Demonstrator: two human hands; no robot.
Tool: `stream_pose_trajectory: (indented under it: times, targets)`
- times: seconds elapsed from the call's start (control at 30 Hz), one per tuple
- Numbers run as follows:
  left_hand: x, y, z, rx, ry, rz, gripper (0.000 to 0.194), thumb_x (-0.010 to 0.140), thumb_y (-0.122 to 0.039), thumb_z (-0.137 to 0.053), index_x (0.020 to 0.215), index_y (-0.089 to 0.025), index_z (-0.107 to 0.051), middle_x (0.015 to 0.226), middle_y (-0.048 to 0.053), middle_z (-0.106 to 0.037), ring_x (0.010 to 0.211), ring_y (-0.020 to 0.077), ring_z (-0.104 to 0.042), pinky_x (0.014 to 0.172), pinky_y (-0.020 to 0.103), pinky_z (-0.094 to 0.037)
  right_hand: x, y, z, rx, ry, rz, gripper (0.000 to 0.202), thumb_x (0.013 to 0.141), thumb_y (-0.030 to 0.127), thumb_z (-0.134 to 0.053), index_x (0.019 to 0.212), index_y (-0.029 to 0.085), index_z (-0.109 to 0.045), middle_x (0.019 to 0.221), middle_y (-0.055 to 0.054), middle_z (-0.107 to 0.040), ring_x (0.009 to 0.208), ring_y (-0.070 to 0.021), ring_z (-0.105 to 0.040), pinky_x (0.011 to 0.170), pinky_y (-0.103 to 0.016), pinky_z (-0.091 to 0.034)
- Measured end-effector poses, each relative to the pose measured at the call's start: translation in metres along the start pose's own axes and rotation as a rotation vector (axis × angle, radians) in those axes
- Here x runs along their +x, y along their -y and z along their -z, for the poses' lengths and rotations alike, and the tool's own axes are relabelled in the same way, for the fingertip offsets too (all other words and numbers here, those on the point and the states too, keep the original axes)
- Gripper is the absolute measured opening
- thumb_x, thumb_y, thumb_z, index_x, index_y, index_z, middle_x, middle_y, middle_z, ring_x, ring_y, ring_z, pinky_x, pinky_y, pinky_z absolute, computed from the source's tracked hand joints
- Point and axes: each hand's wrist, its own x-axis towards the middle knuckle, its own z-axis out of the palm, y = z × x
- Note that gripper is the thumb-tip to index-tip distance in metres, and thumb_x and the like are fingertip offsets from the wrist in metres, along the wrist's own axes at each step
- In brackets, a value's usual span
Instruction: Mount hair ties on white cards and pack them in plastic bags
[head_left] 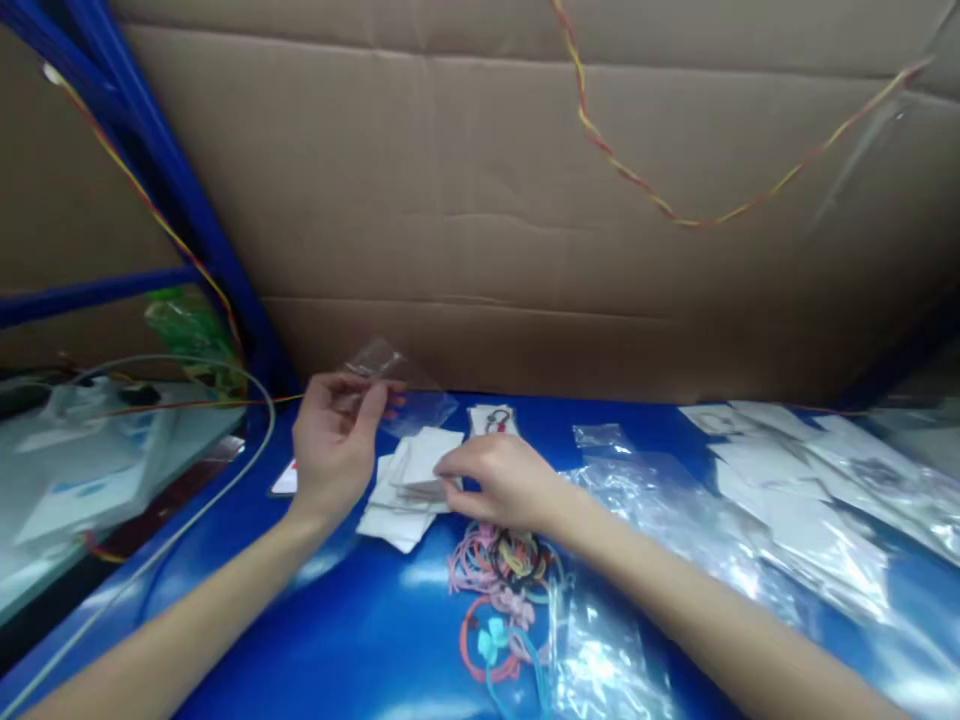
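My left hand [337,430] pinches a clear plastic bag [416,400], which spreads out to the right of its fingers. My right hand [499,480] has its thumb and fingers closed on a white card at the right side of a loose pile of white cards [405,490]. Just behind the right hand lies a small packet [493,419] with a dark and red item on it. Below the right hand is a heap of colourful hair ties [510,570], pink, orange, black and blue.
Clear plastic bags [607,650] lie beneath and beside my right forearm. White cards in bags [802,500] are spread at the right. A cardboard wall [487,200] stands behind the blue table [360,630]. A cable [259,440] crosses the left side.
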Motion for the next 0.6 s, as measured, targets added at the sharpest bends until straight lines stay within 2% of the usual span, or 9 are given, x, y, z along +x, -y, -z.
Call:
stream_pose_trajectory:
  times: [0.07,0.17,0.23,0.27,0.3,0.43,0.6]
  targets:
    - [0.006,0.001,0.002,-0.043,-0.054,0.004,0.025,0.088,-0.033,-0.073,0.097,-0.024,-0.052,0.09,0.002,-0.077,0.076,0.0194,-0.075,0.068,0.03,-0.06,0.0,-0.003,0.008,0.031,-0.053,0.022,0.014,0.093,0.021,-0.06,0.091,0.019,-0.073,0.094,-0.007,-0.077,0.089,-0.0189,-0.069,0.078,-0.027,-0.046]
    - [0.012,0.002,0.005,-0.091,-0.09,0.018,0.024,0.088,-0.031,-0.073,0.098,-0.023,-0.052,0.09,0.003,-0.077,0.07,0.0179,-0.074,0.065,0.028,-0.06,-0.002,-0.009,0.028,0.147,-0.187,0.017,0.016,0.095,0.02,-0.059,0.096,0.017,-0.074,0.101,-0.007,-0.078,0.092,-0.0185,-0.07,0.082,-0.028,-0.048]
    - [0.013,0.003,0.006,-0.091,-0.075,0.046,0.024,0.086,-0.03,-0.074,0.098,-0.023,-0.054,0.088,0.003,-0.077,0.066,0.0169,-0.072,0.061,0.027,-0.059,-0.004,-0.013,0.046,0.253,-0.265,-0.053,0.015,0.094,0.021,-0.061,0.094,0.016,-0.075,0.093,-0.005,-0.078,0.081,-0.0155,-0.069,0.075,-0.026,-0.049]
    - [0.012,0.003,0.006,-0.086,-0.049,0.069,0.024,0.086,-0.03,-0.074,0.098,-0.022,-0.056,0.088,0.004,-0.077,0.063,0.0167,-0.072,0.058,0.027,-0.058,-0.006,-0.015,0.056,0.313,-0.268,-0.098,0.015,0.094,0.023,-0.062,0.091,0.016,-0.075,0.084,-0.003,-0.076,0.073,-0.0143,-0.067,0.067,-0.024,-0.048]
    - [0.01,0.002,0.005,-0.081,-0.019,0.093,0.025,0.084,-0.03,-0.075,0.099,-0.022,-0.058,0.088,0.004,-0.078,0.061,0.0164,-0.071,0.055,0.026,-0.057,-0.008,-0.017,0.066,0.382,-0.262,-0.152,0.018,0.095,0.026,-0.061,0.091,0.016,-0.075,0.084,-0.003,-0.076,0.073,-0.0142,-0.066,0.063,-0.023,-0.047]
    - [-0.002,-0.004,0.002,-0.058,0.17,0.191,0.029,0.083,-0.031,-0.077,0.105,-0.017,-0.066,0.084,0.006,-0.08,0.051,0.0145,-0.067,0.049,0.025,-0.055,-0.014,-0.025,0.096,0.668,-0.372,-0.292,0.024,0.091,0.038,-0.068,0.087,0.014,-0.071,0.073,-0.002,-0.07,0.061,-0.0129,-0.064,0.052,-0.021,-0.049]
    - [-0.016,-0.013,-0.003,-0.053,0.352,0.296,0.031,0.085,-0.035,-0.076,0.108,-0.016,-0.067,0.08,0.006,-0.079,0.046,0.0156,-0.067,0.046,0.025,-0.055,-0.016,-0.03,0.108,0.81,-0.406,-0.414,0.032,0.08,0.033,-0.079,0.103,0.013,-0.071,0.075,-0.003,-0.074,0.06,-0.0154,-0.069,0.05,-0.023,-0.057]
